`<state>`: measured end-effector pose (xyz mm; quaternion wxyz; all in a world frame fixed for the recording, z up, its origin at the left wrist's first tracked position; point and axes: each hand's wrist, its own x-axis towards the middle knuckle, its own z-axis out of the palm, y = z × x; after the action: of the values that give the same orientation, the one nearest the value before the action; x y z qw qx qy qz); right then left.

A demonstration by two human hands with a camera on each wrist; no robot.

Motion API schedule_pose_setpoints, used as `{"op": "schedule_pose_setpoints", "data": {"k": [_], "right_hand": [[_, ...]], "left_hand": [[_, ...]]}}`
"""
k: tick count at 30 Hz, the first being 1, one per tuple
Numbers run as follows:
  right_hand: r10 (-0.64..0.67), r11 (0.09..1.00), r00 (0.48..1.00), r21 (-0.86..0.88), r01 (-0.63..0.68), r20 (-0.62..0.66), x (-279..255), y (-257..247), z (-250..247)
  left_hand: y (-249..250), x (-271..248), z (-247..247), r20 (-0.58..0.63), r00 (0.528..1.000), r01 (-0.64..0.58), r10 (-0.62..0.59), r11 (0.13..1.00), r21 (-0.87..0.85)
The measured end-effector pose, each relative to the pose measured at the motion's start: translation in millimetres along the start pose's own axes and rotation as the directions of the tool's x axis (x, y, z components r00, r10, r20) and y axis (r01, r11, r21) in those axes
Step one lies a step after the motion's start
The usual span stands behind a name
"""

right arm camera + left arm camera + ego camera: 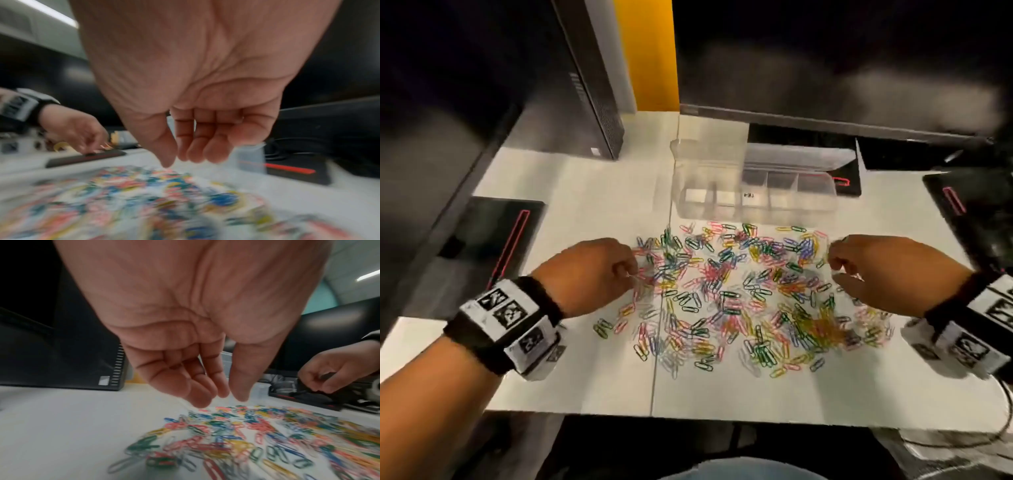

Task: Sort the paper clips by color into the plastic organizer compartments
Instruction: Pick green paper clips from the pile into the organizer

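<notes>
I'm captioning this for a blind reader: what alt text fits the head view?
Two hands, left hand and right hand, hover with curled fingers over the edges of a mixed-color heap of paper clips on a white table. Beyond the heap sits an open clear organizer, its compartments apparently empty.

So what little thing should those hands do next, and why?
Probably the left hand should pinch one clip at the near-left edge of the paper clips. Both hands hover over the pile with fingers loosely curled, apparently holding nothing, and the plastic organizer behind looks empty.
</notes>
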<state>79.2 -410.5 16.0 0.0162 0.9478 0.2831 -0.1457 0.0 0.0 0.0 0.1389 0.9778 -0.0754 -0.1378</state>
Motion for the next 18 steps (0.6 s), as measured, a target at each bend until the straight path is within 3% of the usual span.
{"op": "schedule_pose_setpoints", "data": {"k": [3,5,8,15,18], "right_hand": [[-0.128,0.99,0.992,0.064,0.127,-0.002,-7.1,-29.1,27.5],[-0.188,0.979,0.98,0.1,0.181,0.067,-14.6,-47.0,40.9],[-0.234,0.97,0.971,0.082,0.229,0.053,-16.4,-57.9,53.4],[-0.245,0.968,0.966,0.031,0.248,-0.085,-11.8,-76.6,67.7],[-0.247,0.967,0.967,0.041,0.25,-0.067,-9.6,-75.9,72.6]], "left_hand": [[6.2,-10.9,24.5,-0.055,0.995,-0.084,0.083,0.996,-0.03],[17.7,-19.7,36.2,-0.033,0.99,-0.14,0.14,0.99,-0.002],[34.2,-23.3,47.6,-0.031,0.976,-0.214,0.217,0.975,0.061],[84.8,-12.3,72.1,-0.019,0.944,-0.321,0.33,0.929,0.185],[103.7,-3.2,78.0,0.022,0.934,-0.356,0.357,0.92,0.165]]}}
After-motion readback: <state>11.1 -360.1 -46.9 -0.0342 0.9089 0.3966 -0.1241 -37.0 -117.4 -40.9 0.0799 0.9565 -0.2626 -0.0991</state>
